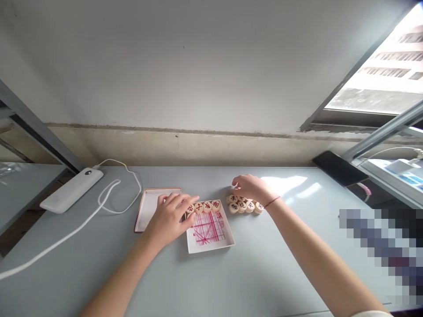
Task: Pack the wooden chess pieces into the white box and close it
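Observation:
A row of round Chinese chess pieces [207, 206] with red characters lies along the far side of a shallow white box [211, 249]. Red grid lines show on the box's bottom. My left hand [169, 215] is open at the box's left side, its thumb and forefinger apart around the row's left end. To the right of the box, pieces with black characters [242, 206] stand stacked in rows on the table. Over the back of these stacks, the fingers of my right hand [251, 187] curl round a piece, which they partly hide.
The box lid [145, 215] lies partly under my left hand. A white power bank [72, 189] with a white cable [76, 231] is at the left. At the back right lies a dark phone-like device [340, 168]. Metal frame bars [42, 132] flank the table [211, 290], with a wall behind.

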`<state>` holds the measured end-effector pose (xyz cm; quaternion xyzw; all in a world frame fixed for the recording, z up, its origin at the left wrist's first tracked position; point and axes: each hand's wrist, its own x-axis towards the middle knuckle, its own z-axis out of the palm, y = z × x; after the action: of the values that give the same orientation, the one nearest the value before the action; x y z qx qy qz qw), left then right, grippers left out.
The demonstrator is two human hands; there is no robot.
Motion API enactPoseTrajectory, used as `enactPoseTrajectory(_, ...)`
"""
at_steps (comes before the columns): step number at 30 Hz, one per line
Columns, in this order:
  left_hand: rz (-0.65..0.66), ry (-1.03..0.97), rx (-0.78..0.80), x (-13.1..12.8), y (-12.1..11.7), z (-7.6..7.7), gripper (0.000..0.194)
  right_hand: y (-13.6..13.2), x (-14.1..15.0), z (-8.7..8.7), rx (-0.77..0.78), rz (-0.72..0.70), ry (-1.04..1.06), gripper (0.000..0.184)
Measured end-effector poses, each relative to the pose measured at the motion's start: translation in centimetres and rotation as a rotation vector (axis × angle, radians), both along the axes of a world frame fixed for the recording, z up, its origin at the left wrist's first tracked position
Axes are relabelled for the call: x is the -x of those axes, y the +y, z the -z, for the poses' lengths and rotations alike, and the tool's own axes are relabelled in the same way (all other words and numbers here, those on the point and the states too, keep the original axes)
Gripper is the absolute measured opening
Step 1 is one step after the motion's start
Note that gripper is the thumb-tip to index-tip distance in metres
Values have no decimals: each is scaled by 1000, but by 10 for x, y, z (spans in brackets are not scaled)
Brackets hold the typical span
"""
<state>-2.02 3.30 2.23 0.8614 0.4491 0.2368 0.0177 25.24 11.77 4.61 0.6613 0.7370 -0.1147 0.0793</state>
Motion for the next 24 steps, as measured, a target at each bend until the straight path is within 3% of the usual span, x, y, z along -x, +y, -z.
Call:
enactPoseTrajectory(4,11,-20,-23,0,0,1,31,3,4,-9,-2,-1,18,30)
enactPoseTrajectory(7,-30,-56,-57,-2,0,2,28,-11,10,-20,-107,-2,117,29)
enactPoseTrajectory(10,-44,-104,-86,-8,-3,2,31,-42,26,-23,-208,-50,582,26)
enactPoseTrajectory(13,18,-132,-96,-15,-8,3,40,-73,48,-13,-42,-96,999,26)
enactPoseTrajectory(16,66,-138,-88,-22,-13,3,36,-89,63,0,128,-95,1293,27)
enactPoseTrajectory(20,91,-162,-55,-27,-15,1,31,-89,62,9,202,-79,1396,25)
enactPoseTrajectory(24,53,-196,18,-26,-14,0,21,-83,48,11,109,7,1370,27)
